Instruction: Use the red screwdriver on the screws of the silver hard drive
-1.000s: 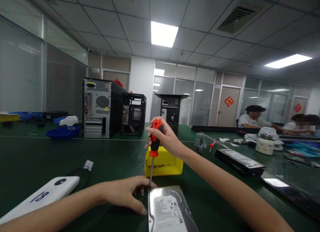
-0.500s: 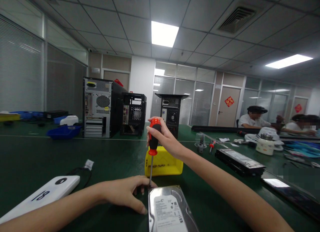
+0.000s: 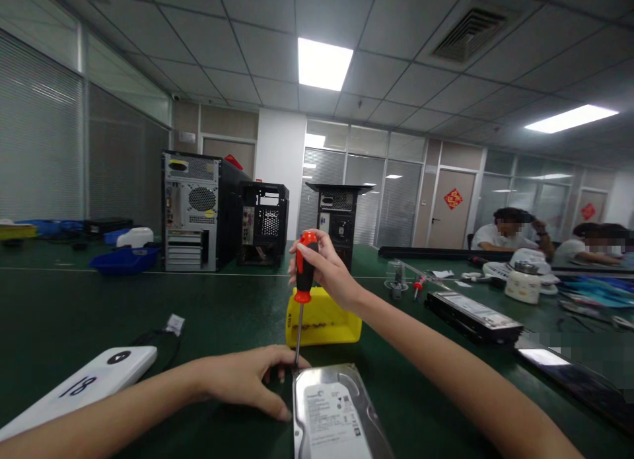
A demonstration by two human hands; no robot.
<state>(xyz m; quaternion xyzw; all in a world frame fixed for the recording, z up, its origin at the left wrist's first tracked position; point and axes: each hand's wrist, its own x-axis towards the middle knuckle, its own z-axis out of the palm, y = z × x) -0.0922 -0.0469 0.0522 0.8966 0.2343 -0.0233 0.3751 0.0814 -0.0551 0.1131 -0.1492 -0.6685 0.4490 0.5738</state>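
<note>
My right hand (image 3: 324, 264) is wrapped round the red-and-black handle of a screwdriver (image 3: 304, 274). The shaft points almost straight down, its tip at the far left corner of a silver hard drive (image 3: 327, 413) with a white label. That corner is partly hidden, so I cannot tell whether the tip sits in a screw. My left hand (image 3: 252, 380) grips the same corner, thumb along the drive's left side and fingers bent at the far edge beside the shaft. Just behind stands a yellow bin (image 3: 337, 320) on its side, small dark screws inside it.
Computer cases (image 3: 198, 214) stand along the back of the green table (image 3: 222, 307). A white power bank (image 3: 94, 383) lies left, a blue tray (image 3: 123, 261) beyond it. Rightward are another drive (image 3: 473, 314), a phone (image 3: 574, 380) and a jar (image 3: 524, 284). People sit far right.
The right hand's fingers have shifted slightly round the screwdriver handle. The left hand and hard drive keep their places. A person in the background has raised an arm toward their head.
</note>
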